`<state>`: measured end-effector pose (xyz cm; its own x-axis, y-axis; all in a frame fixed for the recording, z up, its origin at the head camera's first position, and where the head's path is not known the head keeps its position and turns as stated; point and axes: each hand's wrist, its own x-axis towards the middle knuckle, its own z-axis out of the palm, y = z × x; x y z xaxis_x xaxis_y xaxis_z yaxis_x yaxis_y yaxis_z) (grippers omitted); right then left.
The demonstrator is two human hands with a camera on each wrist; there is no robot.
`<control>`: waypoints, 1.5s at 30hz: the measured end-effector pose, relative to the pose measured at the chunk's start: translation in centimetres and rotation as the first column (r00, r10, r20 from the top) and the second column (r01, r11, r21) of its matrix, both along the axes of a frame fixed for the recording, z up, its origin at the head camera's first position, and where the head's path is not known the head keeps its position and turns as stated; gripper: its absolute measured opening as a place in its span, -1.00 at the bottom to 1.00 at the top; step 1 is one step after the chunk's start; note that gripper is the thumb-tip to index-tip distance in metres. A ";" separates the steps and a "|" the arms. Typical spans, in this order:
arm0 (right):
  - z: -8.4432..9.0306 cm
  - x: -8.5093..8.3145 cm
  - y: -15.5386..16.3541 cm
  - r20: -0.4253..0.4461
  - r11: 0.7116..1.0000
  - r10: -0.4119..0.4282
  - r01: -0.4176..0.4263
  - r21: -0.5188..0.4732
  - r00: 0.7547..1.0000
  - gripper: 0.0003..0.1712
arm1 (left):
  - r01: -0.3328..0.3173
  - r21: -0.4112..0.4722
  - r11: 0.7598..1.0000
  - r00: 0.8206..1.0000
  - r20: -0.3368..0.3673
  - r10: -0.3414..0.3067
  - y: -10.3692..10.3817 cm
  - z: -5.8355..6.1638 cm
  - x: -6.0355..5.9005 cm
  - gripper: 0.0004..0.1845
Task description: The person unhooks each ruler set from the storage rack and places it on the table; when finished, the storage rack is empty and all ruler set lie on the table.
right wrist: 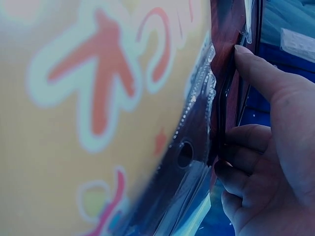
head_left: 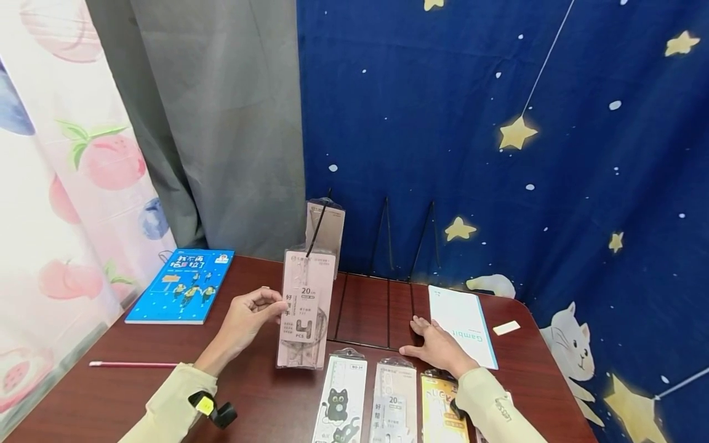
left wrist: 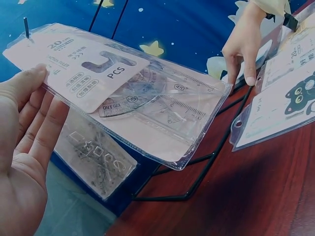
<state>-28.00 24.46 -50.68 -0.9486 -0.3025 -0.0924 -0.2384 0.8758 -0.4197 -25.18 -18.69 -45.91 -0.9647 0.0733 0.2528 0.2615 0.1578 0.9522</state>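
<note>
Head view shows the left hand (head_left: pixel 248 317) holding a pink ruler pack (head_left: pixel 304 307) upright by its edge, hung on a black wire rack (head_left: pixel 365 307). The right hand (head_left: pixel 437 346) lies flat and open on the brown surface (head_left: pixel 111 394), touching the rack's base.

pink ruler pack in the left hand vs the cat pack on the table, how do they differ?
The pink pack is held up on a black peg by the left hand; the cat pack lies flat on the table. The pink pack's card reads 20 cm and 4 PCS; the cat pack's shows black cats. Both are clear sleeves.
</note>
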 end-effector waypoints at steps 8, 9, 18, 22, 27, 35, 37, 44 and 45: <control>0.0 0.0 -0.1 -0.003 1.000 0.000 0.000 -0.004 1.000 -0.01 | 0.011 0.014 1.000 1.000 -0.007 -0.010 -0.1 0.0 1.3 -0.78; -0.1 0.0 -0.1 -0.005 1.000 0.002 -0.002 -0.001 1.000 -0.01 | 0.016 0.015 1.000 1.000 -0.010 -0.016 -0.2 0.0 1.5 -0.79; 0.0 0.0 0.1 -0.008 1.000 0.002 -0.002 0.000 1.000 -0.02 | 0.033 0.017 0.999 0.999 -0.023 -0.032 -0.2 0.4 3.6 -0.86; 0.0 -0.1 0.1 -0.005 1.000 0.002 -0.001 0.008 1.000 -0.02 | 0.059 0.035 0.998 0.998 -0.019 -0.058 -0.1 0.5 4.4 -0.91; 0.0 -0.2 0.1 -0.002 1.000 -0.004 0.004 0.021 1.000 -0.01 | 0.072 0.053 0.996 0.997 0.012 -0.073 0.0 0.5 5.5 -0.88; -0.1 -0.3 0.1 0.008 1.000 -0.009 0.009 0.013 1.000 0.01 | 0.080 0.092 0.993 0.963 0.250 -0.101 0.0 -1.0 7.5 -0.74; -0.1 -0.3 0.1 0.012 1.000 -0.016 0.016 0.016 1.000 0.01 | 0.093 0.097 0.991 0.947 0.300 -0.119 -0.1 -1.6 7.8 -0.70; -0.2 -0.3 0.2 0.005 1.000 -0.011 0.011 0.003 1.000 0.01 | 0.179 0.114 0.977 0.888 0.410 -0.210 -1.1 -3.2 8.9 -0.65; -0.2 -0.3 0.2 0.009 1.000 -0.013 0.013 0.000 1.000 0.01 | 0.180 0.116 0.977 0.880 0.426 -0.212 -1.3 -3.4 9.0 -0.65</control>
